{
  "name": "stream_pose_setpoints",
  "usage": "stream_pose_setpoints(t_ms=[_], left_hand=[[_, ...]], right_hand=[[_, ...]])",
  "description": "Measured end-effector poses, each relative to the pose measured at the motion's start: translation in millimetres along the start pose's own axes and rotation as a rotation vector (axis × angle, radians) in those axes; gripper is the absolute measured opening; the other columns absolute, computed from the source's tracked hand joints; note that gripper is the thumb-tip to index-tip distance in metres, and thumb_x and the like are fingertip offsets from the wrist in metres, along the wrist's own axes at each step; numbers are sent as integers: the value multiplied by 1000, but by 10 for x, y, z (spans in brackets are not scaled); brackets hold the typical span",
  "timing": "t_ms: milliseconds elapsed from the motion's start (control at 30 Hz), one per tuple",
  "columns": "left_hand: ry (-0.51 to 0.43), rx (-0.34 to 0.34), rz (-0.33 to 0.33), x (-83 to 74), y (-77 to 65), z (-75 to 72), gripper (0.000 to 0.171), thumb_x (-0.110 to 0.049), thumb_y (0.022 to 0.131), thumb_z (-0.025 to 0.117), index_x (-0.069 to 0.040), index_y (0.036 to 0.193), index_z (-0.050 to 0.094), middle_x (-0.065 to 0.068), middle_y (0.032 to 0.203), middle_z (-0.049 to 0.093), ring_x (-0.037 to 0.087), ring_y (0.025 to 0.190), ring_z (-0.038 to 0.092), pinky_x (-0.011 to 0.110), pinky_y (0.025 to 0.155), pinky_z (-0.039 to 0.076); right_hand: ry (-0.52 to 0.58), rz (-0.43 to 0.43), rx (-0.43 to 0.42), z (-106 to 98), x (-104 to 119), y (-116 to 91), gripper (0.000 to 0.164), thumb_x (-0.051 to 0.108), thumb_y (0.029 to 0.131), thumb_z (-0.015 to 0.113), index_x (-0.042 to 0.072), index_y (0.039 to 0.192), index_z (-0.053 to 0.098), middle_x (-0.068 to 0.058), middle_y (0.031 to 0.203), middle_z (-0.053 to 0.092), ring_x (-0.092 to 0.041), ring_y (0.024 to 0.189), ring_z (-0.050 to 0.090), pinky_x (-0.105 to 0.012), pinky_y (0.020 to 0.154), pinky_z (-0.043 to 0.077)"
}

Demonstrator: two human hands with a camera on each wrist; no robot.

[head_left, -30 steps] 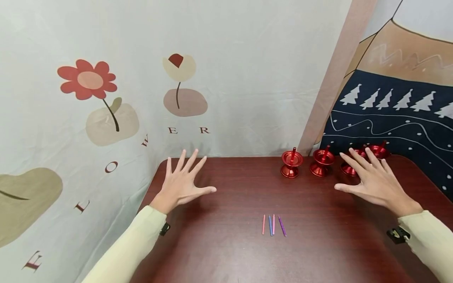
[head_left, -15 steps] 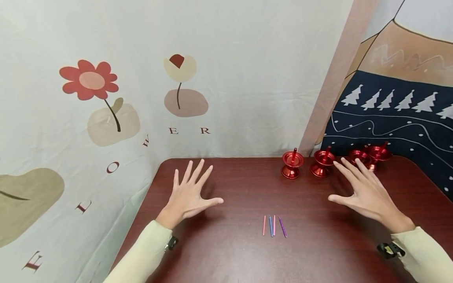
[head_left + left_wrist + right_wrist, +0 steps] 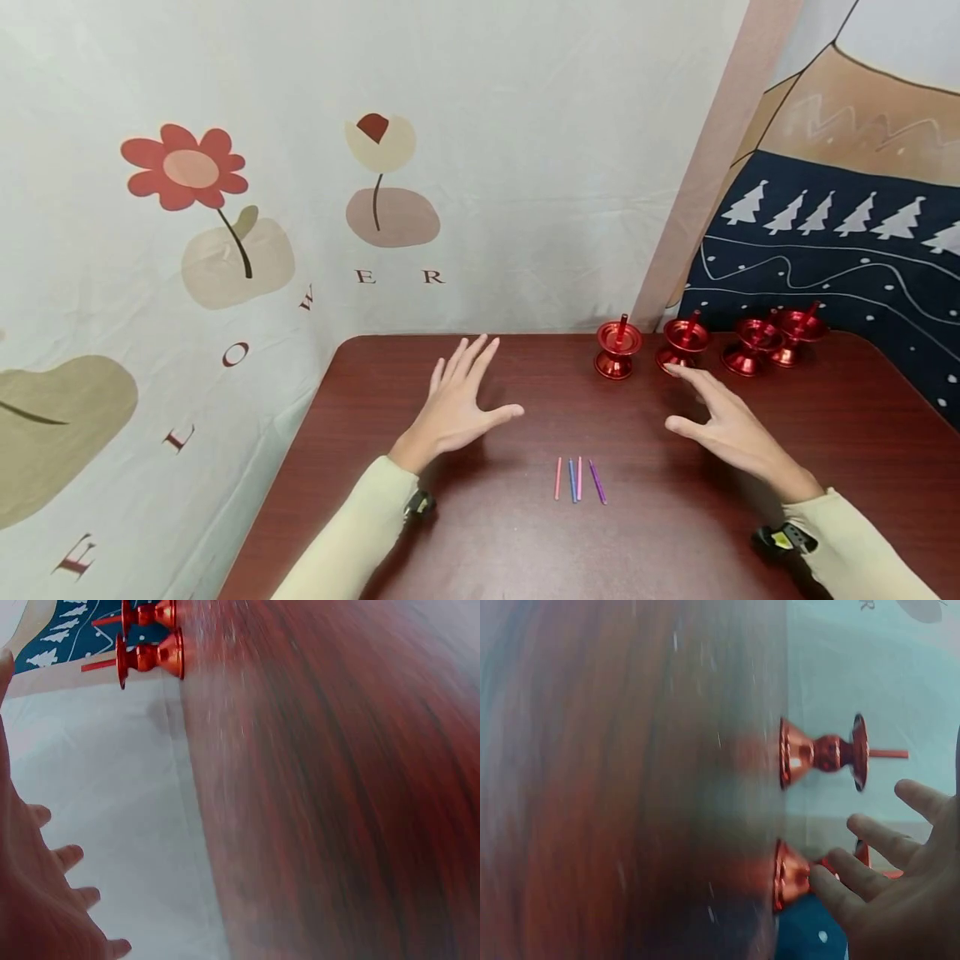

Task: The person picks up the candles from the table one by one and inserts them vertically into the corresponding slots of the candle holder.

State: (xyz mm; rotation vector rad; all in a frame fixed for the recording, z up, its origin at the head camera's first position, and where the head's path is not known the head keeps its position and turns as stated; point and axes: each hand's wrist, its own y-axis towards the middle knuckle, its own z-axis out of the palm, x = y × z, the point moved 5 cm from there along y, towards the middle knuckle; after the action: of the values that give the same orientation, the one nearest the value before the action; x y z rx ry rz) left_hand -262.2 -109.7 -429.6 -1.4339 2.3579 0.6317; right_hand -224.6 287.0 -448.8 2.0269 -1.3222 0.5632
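Note:
My left hand (image 3: 456, 410) hovers over the middle of the table with fingers spread and thumb pointing right, holding nothing. On the right, my right hand (image 3: 738, 433) also hangs above the tabletop, its fingers extended and nothing in its grasp. Between and nearer than the hands lie several slim sticks like small candles: a coral one (image 3: 558, 478), a blue one (image 3: 572, 481), a pink one (image 3: 580, 478) and a purple one (image 3: 597, 482). Beyond the right fingertips stand shiny red candle holders, one (image 3: 683, 337) partly behind them and another (image 3: 615, 350) to its left.
Two further red candle holders, one (image 3: 744, 354) in front of the other (image 3: 797, 327), stand at the back right of the dark wood table (image 3: 480, 542). A pale printed cloth (image 3: 525, 208) and a navy tree-patterned one (image 3: 840, 258) hang behind the table.
Both hands have moved inward, the left one rightward and the right one leftward and slightly lower. The right hand has uncovered the rear candle holders. The sticks stay put.

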Motion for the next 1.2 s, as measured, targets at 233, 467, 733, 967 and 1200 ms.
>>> stream_pose_setpoints(t_ms=[233,467,733,967,1200], left_hand=[[-262,20,-5,-102,253,192,100,-67,96,73,-29,177,26,-1,179,28,29,166,22,66,128,20],[-445,61,-29,-188,512,345,93,-57,98,76,-25,174,33,0,174,39,22,160,35,54,127,32],[-537,100,-33,-310,824,551,91,-53,101,73,-13,173,34,4,170,47,24,160,37,52,128,30],[-561,134,-56,-424,1025,715,91,-54,101,73,-15,173,34,1,169,49,22,160,37,53,128,31],[-554,135,-63,-527,1196,812,90,-51,101,77,-14,172,37,1,167,53,22,158,41,50,127,34]], right_hand=[[192,-42,97,235,68,26,64,10,103,74,-1,160,47,-25,145,64,-23,126,66,-26,98,54],[399,44,241,421,162,38,60,7,104,72,-8,157,49,-26,143,65,-25,121,68,-24,95,54],[401,9,316,618,305,43,61,7,97,83,-11,149,58,-20,133,71,-29,113,70,-27,95,58],[193,-145,286,746,434,26,64,26,85,98,-1,137,70,-5,120,75,-19,102,70,-32,91,60],[83,-237,241,837,539,20,61,39,74,104,7,118,77,3,105,71,-13,93,66,-32,82,57]])
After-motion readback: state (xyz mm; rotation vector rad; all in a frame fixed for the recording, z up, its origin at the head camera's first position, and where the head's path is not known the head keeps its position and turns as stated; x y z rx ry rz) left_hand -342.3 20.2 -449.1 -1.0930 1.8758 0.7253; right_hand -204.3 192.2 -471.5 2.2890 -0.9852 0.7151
